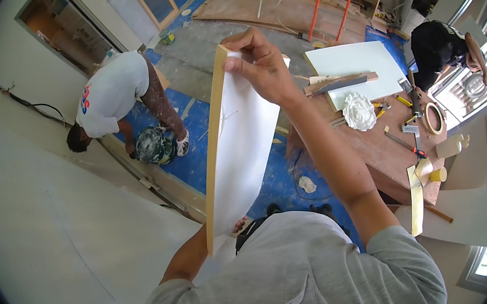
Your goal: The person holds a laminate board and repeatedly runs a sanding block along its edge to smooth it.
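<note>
A long white board (241, 134) with a bare, wood-coloured edge stands tilted up in front of my chest. My right hand (262, 67) is closed round its upper end, the thumb on the white face near the edge. Low down, my left hand (240, 224) supports the lower end; only some fingertips show past the board, and the rest of that hand is hidden behind it. A few thin pencil-like marks lie on the white face.
At right, a wooden workbench (372, 157) carries a white panel (366, 61), wood strips, crumpled white sheeting (359, 111), a tape roll (434, 118) and hand tools. A person (120, 88) bends over a bucket (154, 145) at left; another person (440, 46) stands far right. An orange ladder (347, 5) stands behind.
</note>
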The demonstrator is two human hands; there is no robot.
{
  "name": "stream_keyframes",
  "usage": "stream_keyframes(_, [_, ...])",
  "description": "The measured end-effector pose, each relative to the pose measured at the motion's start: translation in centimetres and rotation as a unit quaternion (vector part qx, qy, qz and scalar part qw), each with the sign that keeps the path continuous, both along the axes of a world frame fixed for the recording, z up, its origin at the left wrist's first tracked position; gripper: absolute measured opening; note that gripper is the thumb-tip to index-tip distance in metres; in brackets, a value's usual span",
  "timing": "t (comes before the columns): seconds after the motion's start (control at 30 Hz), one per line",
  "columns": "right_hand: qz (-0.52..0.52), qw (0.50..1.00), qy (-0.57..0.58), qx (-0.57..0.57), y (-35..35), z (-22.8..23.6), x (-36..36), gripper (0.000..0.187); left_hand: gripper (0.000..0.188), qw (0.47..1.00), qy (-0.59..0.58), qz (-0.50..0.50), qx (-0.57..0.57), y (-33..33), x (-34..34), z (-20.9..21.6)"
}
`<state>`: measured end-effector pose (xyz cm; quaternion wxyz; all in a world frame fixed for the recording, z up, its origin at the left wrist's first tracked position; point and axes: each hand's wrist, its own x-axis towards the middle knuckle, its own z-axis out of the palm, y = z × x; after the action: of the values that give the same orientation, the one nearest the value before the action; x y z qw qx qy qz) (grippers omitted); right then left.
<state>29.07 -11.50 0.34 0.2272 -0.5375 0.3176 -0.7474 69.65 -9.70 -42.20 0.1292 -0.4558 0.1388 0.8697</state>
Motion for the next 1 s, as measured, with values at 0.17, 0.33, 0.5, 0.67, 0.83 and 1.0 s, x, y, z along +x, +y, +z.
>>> stream_keyframes(0.17, [0.004,0.999,0.036,0.025,-0.5,-1.1,-0.9,0.041,0.052,1.0,-0.005,0.003,0.0,0.4,0.4,0.1])
stream_keyframes(0.33, [-0.051,0.985,0.152,0.06,0.9,-0.2,-0.5,0.07,0.053,1.0,-0.008,0.005,-0.001,0.7,0.4,0.1])
stream_keyframes(0.5, [-0.054,0.979,0.19,0.046,0.5,-0.9,-0.8,0.079,0.053,1.0,-0.009,0.004,-0.004,0.8,0.3,0.0])
stream_keyframes(0.67, [-0.08,0.972,0.221,0.004,-0.2,-1.8,-0.7,0.076,0.054,1.0,-0.009,0.003,-0.01,0.8,0.4,-0.1])
stream_keyframes(0.83, [-0.076,0.981,0.178,0.033,1.1,-2.5,-0.1,0.067,0.054,1.0,-0.014,0.001,-0.012,0.7,0.2,-0.4])
stream_keyframes(1.0, [-0.283,0.946,0.078,0.135,0.5,-5.5,1.1,0.047,0.055,0.999,-0.04,0.011,-0.03,-1.0,1.0,-1.3])
